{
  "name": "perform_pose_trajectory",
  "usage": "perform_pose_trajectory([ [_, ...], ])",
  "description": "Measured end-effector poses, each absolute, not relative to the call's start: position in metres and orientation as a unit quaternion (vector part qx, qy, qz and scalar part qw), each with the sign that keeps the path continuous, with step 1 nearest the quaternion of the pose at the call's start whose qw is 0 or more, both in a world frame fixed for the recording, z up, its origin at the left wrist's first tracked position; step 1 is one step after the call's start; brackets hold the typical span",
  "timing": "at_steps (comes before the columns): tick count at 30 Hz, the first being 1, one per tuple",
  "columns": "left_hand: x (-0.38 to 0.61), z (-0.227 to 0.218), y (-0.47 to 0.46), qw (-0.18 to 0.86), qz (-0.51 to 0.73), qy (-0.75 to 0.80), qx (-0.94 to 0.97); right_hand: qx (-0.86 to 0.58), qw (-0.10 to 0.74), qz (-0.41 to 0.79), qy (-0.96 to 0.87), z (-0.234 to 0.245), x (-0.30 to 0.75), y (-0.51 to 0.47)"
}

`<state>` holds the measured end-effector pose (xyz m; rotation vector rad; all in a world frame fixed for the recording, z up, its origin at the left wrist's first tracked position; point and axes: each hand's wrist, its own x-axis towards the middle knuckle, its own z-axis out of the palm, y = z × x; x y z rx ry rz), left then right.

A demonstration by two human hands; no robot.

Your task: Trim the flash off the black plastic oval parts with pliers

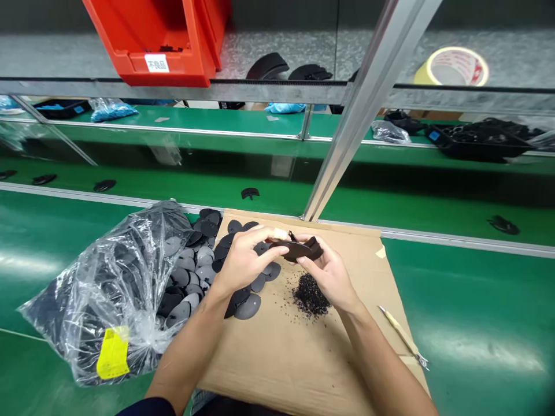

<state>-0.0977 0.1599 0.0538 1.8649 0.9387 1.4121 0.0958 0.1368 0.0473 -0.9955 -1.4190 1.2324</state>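
Both of my hands hold one black curved plastic part [299,249] above a sheet of brown cardboard [303,352]. My left hand [245,260] pinches its left end with thumb and fingers, one fingertip wrapped in pale tape. My right hand [329,271] grips its right end from below. A small heap of black plastic shavings [310,296] lies on the cardboard just under my right hand. A spill of black plastic discs [199,271] spreads from an open clear plastic bag [117,289] to the left of my left hand.
A thin pale-handled tool [403,337] lies at the cardboard's right edge. A conveyor [173,179] behind carries single black parts [250,193]. Above, a shelf holds a red bin [165,40] and a tape roll [453,66]. A slanted metal post [351,121] rises behind the cardboard.
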Motion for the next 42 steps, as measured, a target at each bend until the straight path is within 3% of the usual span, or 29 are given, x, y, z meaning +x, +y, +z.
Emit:
perform_pose_trajectory([
  [11, -0.070, 0.051, 0.149, 0.148, 0.612, 0.291, 0.720, -0.396, 0.496, 0.459, -0.621, 0.054, 0.106, 0.132],
  [29, -0.064, 0.044, 0.145, 0.024, 0.637, 0.263, 0.724, -0.389, 0.497, 0.450, -0.632, 0.053, 0.114, 0.130],
  [42, -0.066, 0.041, 0.143, 0.135, 0.624, 0.313, 0.703, -0.430, 0.506, 0.368, -0.651, 0.051, 0.110, 0.123],
])
